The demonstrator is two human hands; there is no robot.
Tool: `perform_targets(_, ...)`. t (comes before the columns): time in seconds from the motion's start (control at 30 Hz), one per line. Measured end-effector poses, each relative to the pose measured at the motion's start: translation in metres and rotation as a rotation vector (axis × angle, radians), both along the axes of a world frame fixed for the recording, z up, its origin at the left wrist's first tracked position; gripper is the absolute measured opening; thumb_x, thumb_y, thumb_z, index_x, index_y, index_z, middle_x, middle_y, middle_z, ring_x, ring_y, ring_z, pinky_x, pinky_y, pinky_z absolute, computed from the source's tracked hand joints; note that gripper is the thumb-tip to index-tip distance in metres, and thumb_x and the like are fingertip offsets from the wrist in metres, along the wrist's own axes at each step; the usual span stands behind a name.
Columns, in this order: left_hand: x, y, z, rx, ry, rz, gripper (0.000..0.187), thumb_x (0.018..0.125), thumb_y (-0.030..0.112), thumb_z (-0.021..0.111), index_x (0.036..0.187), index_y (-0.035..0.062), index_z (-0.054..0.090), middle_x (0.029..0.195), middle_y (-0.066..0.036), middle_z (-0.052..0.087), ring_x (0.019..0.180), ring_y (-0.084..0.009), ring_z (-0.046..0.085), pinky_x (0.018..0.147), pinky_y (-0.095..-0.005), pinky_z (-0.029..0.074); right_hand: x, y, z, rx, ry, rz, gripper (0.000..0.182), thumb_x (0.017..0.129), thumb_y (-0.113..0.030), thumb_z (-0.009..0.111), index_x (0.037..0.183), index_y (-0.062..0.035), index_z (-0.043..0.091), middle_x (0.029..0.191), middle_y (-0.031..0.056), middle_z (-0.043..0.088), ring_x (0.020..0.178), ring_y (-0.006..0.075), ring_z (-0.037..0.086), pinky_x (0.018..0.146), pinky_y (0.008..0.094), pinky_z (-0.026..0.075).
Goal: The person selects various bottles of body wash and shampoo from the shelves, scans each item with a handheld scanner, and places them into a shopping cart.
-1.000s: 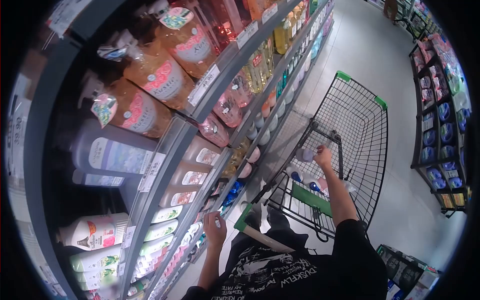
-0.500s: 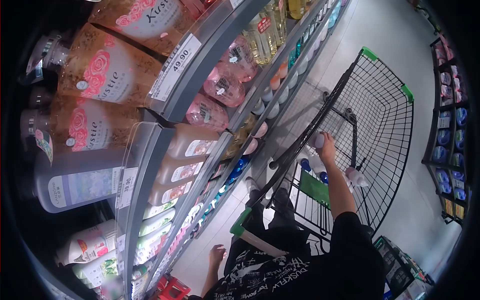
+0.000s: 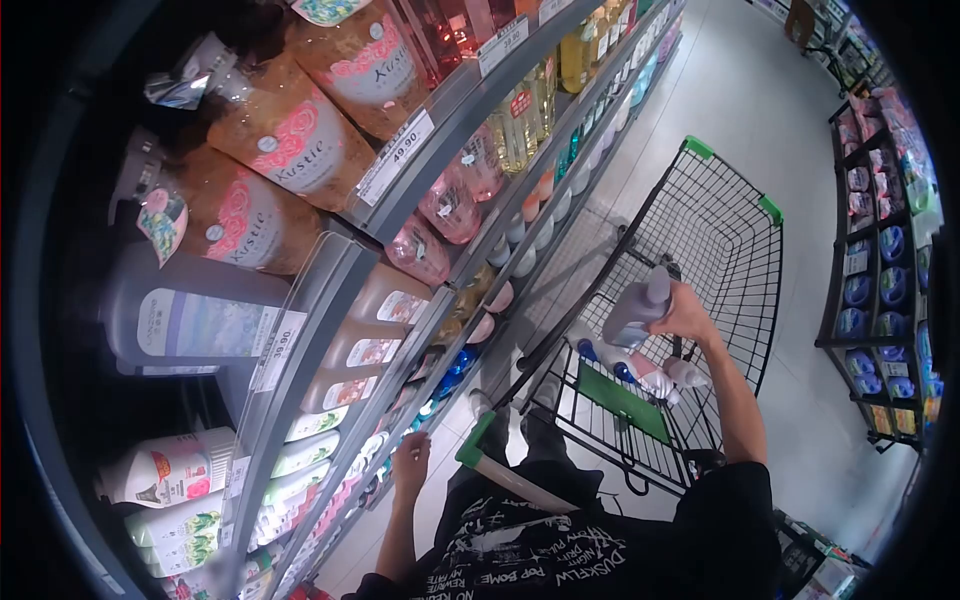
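My right hand [image 3: 685,312] is closed around the neck of a grey-purple bottle [image 3: 632,312] with a lighter cap, over the shopping cart [image 3: 730,270]. Below the bottle, several white and pinkish bottles [image 3: 650,376] lie in the cart near its green child-seat panel [image 3: 622,402]; some have blue caps. My left hand [image 3: 410,460] hangs low beside the shelf, fingers loosely bent, with nothing seen in it. The cart's handle [image 3: 515,483] crosses in front of my body.
A shelf rack [image 3: 345,300] along the left holds orange pouches [image 3: 300,140], a large grey-purple bottle [image 3: 200,318], pink bottles [image 3: 420,250] and price tags [image 3: 395,155]. On the right, another rack [image 3: 835,250] carries blue-lidded tubs [image 3: 855,290]. Pale floor tiles [image 3: 720,60] run between them.
The bottle in my right hand has turned and now shows side-on. My left hand has moved up and slightly left. The view has shifted, showing more of the aisle.
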State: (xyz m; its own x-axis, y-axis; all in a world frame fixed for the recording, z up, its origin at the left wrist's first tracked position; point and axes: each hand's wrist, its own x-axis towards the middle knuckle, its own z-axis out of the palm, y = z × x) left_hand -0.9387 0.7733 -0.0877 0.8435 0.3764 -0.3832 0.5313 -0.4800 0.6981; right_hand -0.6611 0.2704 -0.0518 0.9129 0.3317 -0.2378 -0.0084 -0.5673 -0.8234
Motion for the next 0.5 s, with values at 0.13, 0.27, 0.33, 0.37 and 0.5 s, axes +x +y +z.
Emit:
perform_targets(0.13,0.085,-0.048,0.054,-0.071,-0.403,-0.167,0.013,0.088,0.000,0.062,0.100,0.0001,0.065,0.091,-0.012,0.069,0.083,-0.0184,0.068,0.075,-0.0292,0.054,-0.009,0.034,0.113,0.138,-0.050,0.026,0.066,0.052,-0.014,0.082,0.112,0.0008,0.060,0.098,0.0087,0.066,0.093,0.0198,0.064,0.089,0.0346,0.050)
perform_targets(0.27,0.134,-0.112,0.142,-0.330,-0.456,-0.359,0.042,0.082,-0.003,0.065,0.123,-0.0026,0.053,0.106,-0.013,0.066,0.098,-0.0168,0.063,0.090,-0.0294,0.048,-0.019,0.083,0.170,0.447,-0.123,0.019,0.069,0.056,-0.013,0.085,0.118,-0.0002,0.057,0.103,0.0054,0.064,0.094,0.0153,0.061,0.088,0.0312,0.048)
perform_targets(0.33,0.139,-0.130,0.165,-0.562,-0.523,-0.481,0.068,0.079,0.001,0.071,0.137,-0.0010,0.036,0.130,-0.017,0.053,0.118,-0.0244,0.055,0.099,-0.0354,0.045,-0.029,0.112,0.183,0.593,-0.135,0.014,0.068,0.062,-0.013,0.084,0.122,-0.0015,0.055,0.104,0.0039,0.063,0.093,0.0129,0.059,0.084,0.0288,0.047)
perform_targets(0.37,0.139,-0.137,0.179,-0.684,-0.512,-0.491,0.076,0.078,0.002,0.073,0.141,0.0006,0.031,0.133,-0.017,0.050,0.122,-0.0252,0.052,0.102,-0.0372,0.042,-0.033,0.127,0.187,0.606,-0.147,0.033,0.068,0.062,-0.013,0.084,0.122,-0.0015,0.055,0.104,0.0039,0.063,0.093,0.0129,0.059,0.084,0.0288,0.047)
perform_targets(0.5,0.128,-0.140,0.210,-0.540,-0.590,-0.425,0.071,0.077,0.014,0.079,0.133,0.0005,0.038,0.120,-0.015,0.057,0.108,-0.0201,0.058,0.093,-0.0331,0.046,-0.052,0.185,0.204,0.756,-0.177,0.168,0.059,0.072,-0.017,0.081,0.122,-0.0020,0.055,0.105,0.0039,0.062,0.095,0.0107,0.058,0.081,0.0264,0.048)
